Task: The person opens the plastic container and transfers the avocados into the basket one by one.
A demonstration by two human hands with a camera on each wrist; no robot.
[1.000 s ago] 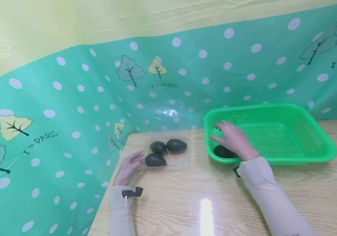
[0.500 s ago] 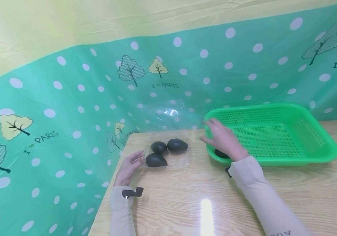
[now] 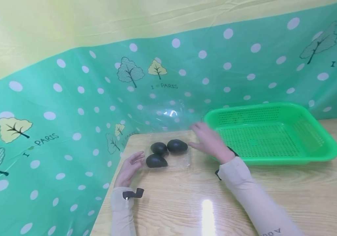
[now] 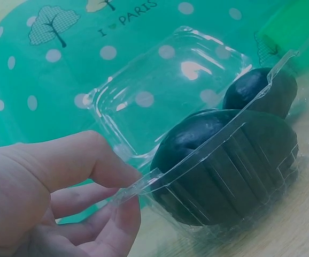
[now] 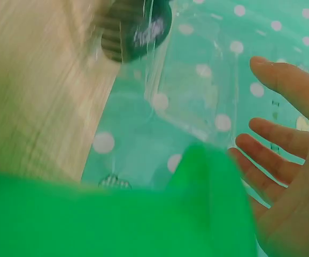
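Observation:
On the table a clear plastic clamshell container [image 3: 183,160] stands with its lid [image 4: 168,80] raised behind it. Three dark avocados lie in its base: a rear-left one [image 3: 158,148], a right one [image 3: 177,146] and a front one [image 3: 156,161]. At the container's left edge, my left hand [image 3: 129,168] pinches the rim between thumb and fingers, as the left wrist view shows. My right hand [image 3: 209,141] holds nothing; its fingers are spread in the air between the green plastic basket [image 3: 313,154] and the container, thumb near the right avocado.
The perforated basket stands at the right of the wooden table [image 3: 180,206], its near-left corner hidden by my right wrist. Behind and left hangs a green dotted cloth [image 3: 76,134] close to the table's edges.
My right hand has moved left out of the basket toward the container. An avocado seen earlier in the basket's near-left corner is now hidden behind the wrist. My left hand stays put.

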